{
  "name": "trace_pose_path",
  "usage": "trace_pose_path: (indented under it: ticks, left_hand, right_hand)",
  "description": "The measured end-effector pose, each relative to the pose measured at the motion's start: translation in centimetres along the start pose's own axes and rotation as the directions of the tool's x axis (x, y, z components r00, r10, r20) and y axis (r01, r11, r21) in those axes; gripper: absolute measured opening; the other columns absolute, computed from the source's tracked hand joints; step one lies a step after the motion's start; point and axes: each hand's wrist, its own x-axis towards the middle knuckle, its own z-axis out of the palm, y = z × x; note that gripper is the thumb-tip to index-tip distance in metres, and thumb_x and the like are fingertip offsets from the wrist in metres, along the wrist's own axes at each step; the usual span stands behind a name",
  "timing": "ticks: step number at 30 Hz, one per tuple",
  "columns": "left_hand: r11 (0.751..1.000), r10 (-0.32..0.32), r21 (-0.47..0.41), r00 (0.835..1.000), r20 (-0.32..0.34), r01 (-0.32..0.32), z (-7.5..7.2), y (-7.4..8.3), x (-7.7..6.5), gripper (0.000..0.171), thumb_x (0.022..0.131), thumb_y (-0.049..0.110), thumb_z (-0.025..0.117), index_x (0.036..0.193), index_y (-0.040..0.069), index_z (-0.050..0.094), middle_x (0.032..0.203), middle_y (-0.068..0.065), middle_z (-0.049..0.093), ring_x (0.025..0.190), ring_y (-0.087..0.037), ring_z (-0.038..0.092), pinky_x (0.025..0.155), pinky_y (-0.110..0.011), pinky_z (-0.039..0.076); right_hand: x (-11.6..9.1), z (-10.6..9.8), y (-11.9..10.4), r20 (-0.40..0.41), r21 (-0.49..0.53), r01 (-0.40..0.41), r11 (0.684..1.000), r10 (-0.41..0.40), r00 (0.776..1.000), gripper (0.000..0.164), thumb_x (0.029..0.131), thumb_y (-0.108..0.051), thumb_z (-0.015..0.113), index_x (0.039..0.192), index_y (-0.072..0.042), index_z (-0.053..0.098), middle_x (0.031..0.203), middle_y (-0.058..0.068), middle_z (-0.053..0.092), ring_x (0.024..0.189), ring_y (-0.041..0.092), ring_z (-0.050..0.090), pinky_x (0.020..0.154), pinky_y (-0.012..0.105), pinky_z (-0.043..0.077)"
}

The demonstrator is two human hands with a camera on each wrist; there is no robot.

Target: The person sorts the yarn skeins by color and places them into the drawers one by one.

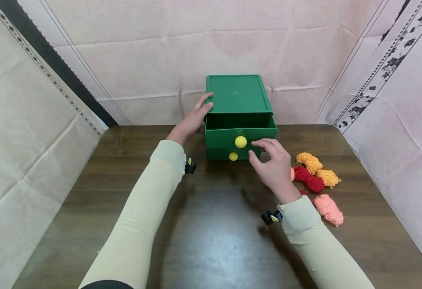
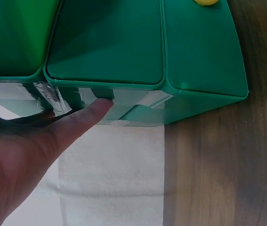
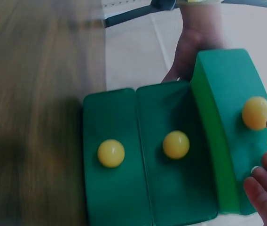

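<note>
Right hand [image 1: 273, 166]: fingers released, spread and lightly bent, just beside the yellow knob [image 1: 240, 141] of the top drawer [image 1: 221, 138]. Left hand [image 1: 193, 117]: fingers released, extended against the left side of the green cabinet [image 1: 234, 95]. Cabinet: 3 drawers, 1 yellow knob each; top drawer pulled out, lower 2 closed; located at the back of the brown tabletop [image 1: 196, 245]. Right of cabinet: yellow yarn [image 1: 309, 162], red yarn [image 1: 309, 179], pink yarn [image 1: 328, 210]. Behind: pale cloth [image 1: 182, 60].
</note>
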Motion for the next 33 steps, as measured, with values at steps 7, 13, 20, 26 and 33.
trace_pose_path:
  ticks: [7,13,20,26,33]
  left_hand:
    - [1.000,-0.001,0.003,1.000,-0.005,0.001,0.0,-0.1,0.0,0.051,0.104,0.046,0.035,0.151,0.046,0.015,0.160,-0.004,0.018,0.134,-0.035,0.043,0.096,-0.061,0.045]
    - [1.000,-0.006,-0.005,1.000,-0.014,0.006,-0.1,-0.1,0.2,0.050,0.104,0.045,0.035,0.150,0.047,0.016,0.159,-0.005,0.019,0.134,-0.034,0.043,0.095,-0.061,0.045]
    - [1.000,-0.003,0.006,1.000,-0.015,0.003,-0.1,-0.2,0.2,0.051,0.104,0.045,0.035,0.150,0.047,0.016,0.159,-0.007,0.020,0.133,-0.035,0.044,0.095,-0.060,0.046]
    - [1.000,0.000,-0.010,1.000,-0.009,0.000,-0.1,-0.2,0.2,0.051,0.104,0.045,0.035,0.151,0.046,0.016,0.159,-0.006,0.019,0.133,-0.035,0.044,0.095,-0.060,0.045]
    - [1.000,0.004,0.004,1.000,-0.005,-0.004,-0.1,-0.2,0.0,0.051,0.104,0.046,0.035,0.151,0.047,0.015,0.160,-0.006,0.018,0.134,-0.034,0.044,0.097,-0.060,0.044]
  right_hand:
    - [-0.4,-1.4,1.4,0.058,-0.036,-0.041,0.999,0.043,0.997,0.023,0.085,-0.018,0.072,0.108,-0.013,0.073,0.111,0.003,0.067,0.094,0.019,0.062,0.080,0.025,0.048]
    - [-0.5,-2.7,2.2,0.134,-0.079,-0.086,0.993,0.096,0.986,0.026,0.085,-0.016,0.073,0.110,-0.014,0.072,0.115,0.004,0.066,0.100,0.020,0.061,0.084,0.038,0.051]
    - [-0.9,-3.7,3.3,0.241,-0.146,-0.148,0.978,0.180,0.954,0.026,0.087,-0.017,0.069,0.113,-0.016,0.071,0.120,0.002,0.064,0.110,0.020,0.058,0.074,0.036,0.053]
    - [-1.0,-4.5,4.1,0.306,-0.169,-0.165,0.972,0.211,0.928,0.026,0.088,-0.015,0.067,0.113,-0.014,0.070,0.123,0.005,0.061,0.115,0.027,0.055,0.089,0.050,0.048]
    - [-0.8,-5.4,4.5,0.422,-0.201,-0.192,0.961,0.262,0.868,0.039,0.085,-0.013,0.070,0.123,-0.014,0.064,0.135,0.007,0.054,0.125,0.032,0.048,0.098,0.060,0.042]
